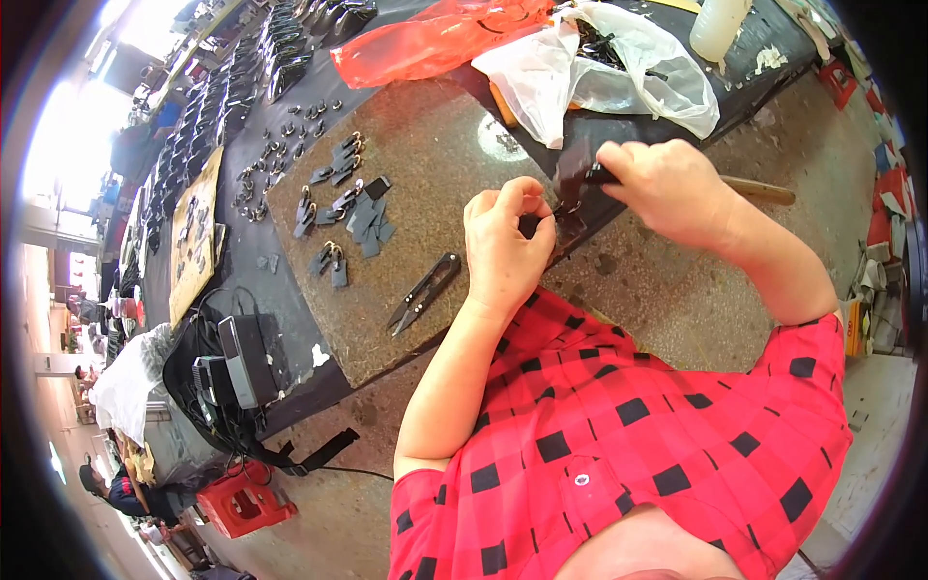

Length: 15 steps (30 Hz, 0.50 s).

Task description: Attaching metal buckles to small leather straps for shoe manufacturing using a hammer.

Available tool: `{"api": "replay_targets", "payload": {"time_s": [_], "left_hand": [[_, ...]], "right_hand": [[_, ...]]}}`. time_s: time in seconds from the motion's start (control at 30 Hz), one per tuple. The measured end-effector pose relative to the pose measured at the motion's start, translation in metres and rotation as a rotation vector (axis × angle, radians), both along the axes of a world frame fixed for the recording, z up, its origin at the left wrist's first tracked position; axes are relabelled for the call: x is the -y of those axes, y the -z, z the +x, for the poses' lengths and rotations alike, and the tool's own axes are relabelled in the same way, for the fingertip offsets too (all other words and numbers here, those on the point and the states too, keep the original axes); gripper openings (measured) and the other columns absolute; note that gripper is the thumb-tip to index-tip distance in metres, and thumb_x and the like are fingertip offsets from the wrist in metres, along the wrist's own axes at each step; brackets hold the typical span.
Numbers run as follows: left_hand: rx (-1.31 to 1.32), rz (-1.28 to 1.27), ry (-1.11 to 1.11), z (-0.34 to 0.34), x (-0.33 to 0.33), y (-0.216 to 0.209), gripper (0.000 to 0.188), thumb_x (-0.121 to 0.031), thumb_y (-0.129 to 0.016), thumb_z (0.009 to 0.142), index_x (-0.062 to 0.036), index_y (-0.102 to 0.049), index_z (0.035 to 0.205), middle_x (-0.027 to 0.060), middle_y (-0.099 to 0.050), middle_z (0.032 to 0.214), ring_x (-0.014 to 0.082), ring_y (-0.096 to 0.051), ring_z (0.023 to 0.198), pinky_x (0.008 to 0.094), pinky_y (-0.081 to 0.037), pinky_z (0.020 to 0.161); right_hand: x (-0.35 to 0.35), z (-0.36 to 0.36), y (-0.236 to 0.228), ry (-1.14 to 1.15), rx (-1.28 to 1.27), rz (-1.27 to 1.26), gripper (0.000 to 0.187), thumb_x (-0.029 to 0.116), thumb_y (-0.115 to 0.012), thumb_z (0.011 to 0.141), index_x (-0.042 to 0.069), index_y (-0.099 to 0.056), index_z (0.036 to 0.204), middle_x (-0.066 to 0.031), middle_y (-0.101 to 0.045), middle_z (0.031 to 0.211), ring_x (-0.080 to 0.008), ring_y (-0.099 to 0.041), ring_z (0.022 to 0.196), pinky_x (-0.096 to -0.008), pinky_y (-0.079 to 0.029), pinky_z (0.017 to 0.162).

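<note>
My left hand (509,242) is closed in a pinch at the near right edge of a brown stone slab (440,145), with a small dark piece (529,225) between thumb and fingers. To its right, my right hand (672,188) is a fist around a black handle-like piece (599,175), mostly hidden by the fingers. Dark brown material and a small metal ring (570,207) show between the hands. Thread snips (423,294) with black handles lie left of my left hand. Beyond them are black leather tabs (367,220), some loose, others on metal rings (334,263).
A red plastic bag (425,43) and an open white bag (643,72) with dark pieces inside lie at the back. Many small ringed parts (259,184) spread left of the slab. A black backpack (208,372) hangs at the table's left edge, above a red stool (242,498).
</note>
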<state>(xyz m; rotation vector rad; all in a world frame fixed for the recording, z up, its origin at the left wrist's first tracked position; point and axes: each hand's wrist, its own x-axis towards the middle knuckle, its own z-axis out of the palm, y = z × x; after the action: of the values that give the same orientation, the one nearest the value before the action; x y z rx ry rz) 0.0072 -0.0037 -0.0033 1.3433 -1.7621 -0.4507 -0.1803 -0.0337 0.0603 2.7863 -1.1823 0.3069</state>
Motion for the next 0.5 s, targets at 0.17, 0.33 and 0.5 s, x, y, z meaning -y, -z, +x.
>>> {"api": "replay_targets", "payload": {"time_s": [0.17, 0.33, 0.5], "left_hand": [[0.028, -0.043, -0.013, -0.002, -0.001, 0.003, 0.023, -0.005, -0.06, 0.064, -0.0093, -0.053, 0.085, -0.0015, -0.061, 0.072, 0.0174, -0.052, 0.079, 0.0305, -0.034, 0.079], [0.046, -0.069, -0.024, -0.001, -0.001, 0.005, 0.024, -0.005, -0.061, 0.063, -0.0094, -0.053, 0.085, -0.0014, -0.061, 0.071, 0.0172, -0.052, 0.077, 0.0305, -0.033, 0.08], [-0.001, -0.054, -0.035, -0.001, -0.002, 0.003, 0.026, -0.005, -0.062, 0.062, -0.009, -0.052, 0.085, 0.0001, -0.06, 0.071, 0.0176, -0.052, 0.076, 0.0311, -0.034, 0.08]], "right_hand": [[-0.002, 0.004, -0.003, -0.009, -0.119, 0.208, 0.018, 0.018, -0.054, 0.077, 0.005, -0.044, 0.085, -0.0125, -0.057, 0.066, -0.0297, -0.058, 0.063, -0.0392, -0.046, 0.053], [0.003, 0.005, -0.006, -0.05, -0.013, -0.008, 0.017, 0.017, -0.054, 0.076, 0.005, -0.045, 0.082, -0.011, -0.056, 0.064, -0.0274, -0.059, 0.06, -0.0363, -0.046, 0.049], [-0.004, 0.007, 0.003, -0.069, -0.135, 0.048, 0.013, 0.015, -0.052, 0.076, 0.005, -0.044, 0.081, -0.0104, -0.055, 0.063, -0.0266, -0.059, 0.059, -0.0356, -0.046, 0.048]]}}
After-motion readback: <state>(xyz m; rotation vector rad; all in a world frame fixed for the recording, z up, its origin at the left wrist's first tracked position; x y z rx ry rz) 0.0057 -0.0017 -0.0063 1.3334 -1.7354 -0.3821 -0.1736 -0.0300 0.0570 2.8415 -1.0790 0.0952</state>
